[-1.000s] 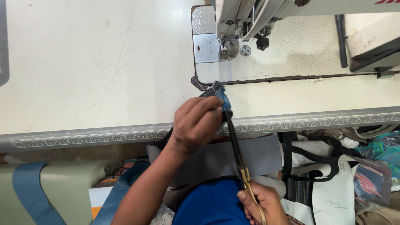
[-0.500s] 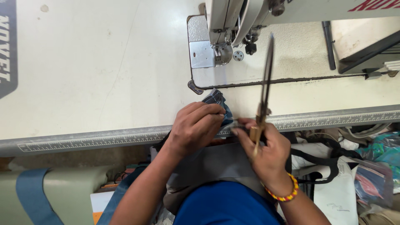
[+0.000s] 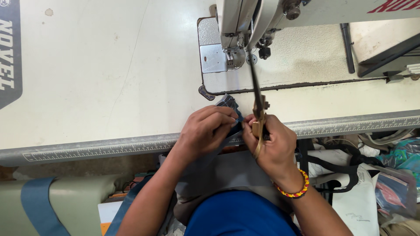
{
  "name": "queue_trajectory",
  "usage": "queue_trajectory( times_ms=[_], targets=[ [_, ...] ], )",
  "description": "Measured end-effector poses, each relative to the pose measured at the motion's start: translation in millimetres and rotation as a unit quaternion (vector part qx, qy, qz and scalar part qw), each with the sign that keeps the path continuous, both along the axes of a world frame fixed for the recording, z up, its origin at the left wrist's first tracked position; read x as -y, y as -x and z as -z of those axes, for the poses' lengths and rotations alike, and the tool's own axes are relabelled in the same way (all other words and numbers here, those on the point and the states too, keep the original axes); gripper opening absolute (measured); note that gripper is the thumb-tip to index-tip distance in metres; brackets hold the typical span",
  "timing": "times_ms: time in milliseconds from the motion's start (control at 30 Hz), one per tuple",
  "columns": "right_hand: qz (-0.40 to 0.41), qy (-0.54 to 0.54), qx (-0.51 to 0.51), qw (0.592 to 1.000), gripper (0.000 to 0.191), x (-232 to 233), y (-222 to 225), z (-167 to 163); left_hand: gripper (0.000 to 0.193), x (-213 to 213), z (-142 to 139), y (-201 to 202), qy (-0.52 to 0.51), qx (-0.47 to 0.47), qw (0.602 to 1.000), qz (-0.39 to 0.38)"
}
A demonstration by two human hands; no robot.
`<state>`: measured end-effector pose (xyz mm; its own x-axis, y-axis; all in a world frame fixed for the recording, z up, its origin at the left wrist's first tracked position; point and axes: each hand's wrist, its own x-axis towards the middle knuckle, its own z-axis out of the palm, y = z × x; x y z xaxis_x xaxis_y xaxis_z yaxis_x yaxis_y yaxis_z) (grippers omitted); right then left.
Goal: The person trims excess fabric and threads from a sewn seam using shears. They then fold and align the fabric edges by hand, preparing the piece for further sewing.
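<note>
My left hand (image 3: pixel 205 131) pinches a small folded piece of blue-grey fabric (image 3: pixel 228 103) at the near edge of the sewing table (image 3: pixel 100 78). My right hand (image 3: pixel 269 144) grips brass-handled scissors (image 3: pixel 257 100), whose dark blades point up and away toward the sewing machine head (image 3: pixel 245 26). Both hands touch side by side over the table's front edge. A larger grey cloth (image 3: pixel 227 175) hangs from the fabric into my lap. A beaded bracelet (image 3: pixel 293 190) circles my right wrist.
A metal ruler strip (image 3: pixel 109 148) runs along the table's front edge. The needle plate (image 3: pixel 214 59) lies under the machine head. A blue strap (image 3: pixel 37 205) lies on a green surface at lower left. Bags and black straps (image 3: pixel 350 175) pile up at lower right.
My right hand rose from my lap with the scissors and met the left hand at the table edge. The blades swung from pointing down to pointing up toward the machine.
</note>
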<state>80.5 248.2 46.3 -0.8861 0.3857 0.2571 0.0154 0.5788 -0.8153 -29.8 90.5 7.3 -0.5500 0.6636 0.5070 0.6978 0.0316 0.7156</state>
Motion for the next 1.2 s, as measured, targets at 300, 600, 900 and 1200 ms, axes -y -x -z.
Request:
queue_trajectory(
  times_ms=[300, 600, 900, 1200],
  targets=[
    [-0.049, 0.058, 0.056, 0.996, 0.026, -11.4, -83.6, 25.2, 0.017, -2.5, -2.9, -4.1, -0.012, -0.056, 0.998, -0.023],
    [-0.084, 0.396, 0.323, 0.856, 0.052, 16.4, -195.2, 73.7, 0.019, -3.3, -3.7, -9.9, -0.015, -0.073, 0.996, -0.04],
    [-0.036, 0.353, 0.411, 0.84, 0.045, 18.0, -200.2, 80.9, 0.019, -2.5, -6.5, -10.2, -0.007, -0.088, 0.995, -0.038],
    [0.014, 0.36, 0.471, 0.805, 0.041, 21.5, -195.5, 78.5, 0.014, -1.8, -13.3, -9.9, 0.011, -0.126, 0.992, -0.022]
  ],
)
